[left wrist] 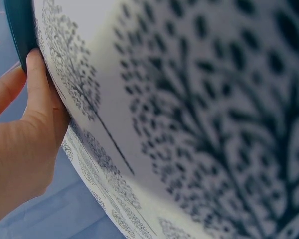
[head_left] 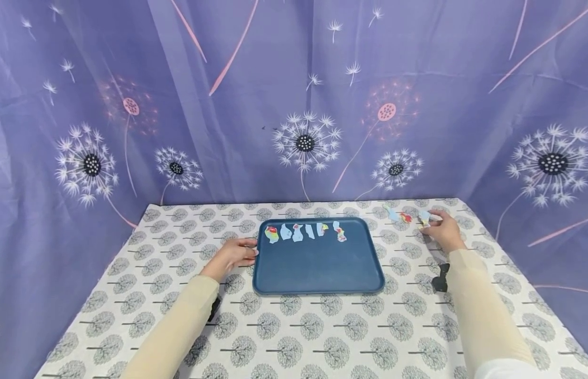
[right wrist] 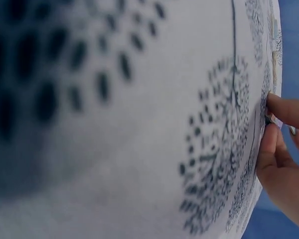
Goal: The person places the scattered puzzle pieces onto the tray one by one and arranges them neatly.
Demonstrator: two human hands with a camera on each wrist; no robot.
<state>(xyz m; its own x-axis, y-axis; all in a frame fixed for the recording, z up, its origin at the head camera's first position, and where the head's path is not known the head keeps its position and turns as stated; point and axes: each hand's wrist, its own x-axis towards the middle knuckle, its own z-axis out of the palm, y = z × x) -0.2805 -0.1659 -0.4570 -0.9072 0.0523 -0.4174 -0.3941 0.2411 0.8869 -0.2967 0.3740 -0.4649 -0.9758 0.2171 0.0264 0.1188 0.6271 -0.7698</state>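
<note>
Curtain (head_left: 237,158): behind cloth (head_left: 294,326). Tray (head_left: 317,268): on cloth, far half. Row of pieces (head_left: 286,232): on tray, along far edge. Left hand (head_left: 231,256): at tray's left edge. Two loose pieces (head_left: 406,217): on cloth, right of tray, far side. Third piece (head_left: 424,217): right of these, at right hand (head_left: 444,231).

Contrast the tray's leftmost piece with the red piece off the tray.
Place: the leftmost piece lies on the tray; the red piece lies on the tablecloth.
Colour: the leftmost piece mixes red, yellow and pale blue; the red piece is mostly red.
Size: the leftmost piece looks larger in the head view than the red piece.
Shared: both have irregular outlines.
</note>
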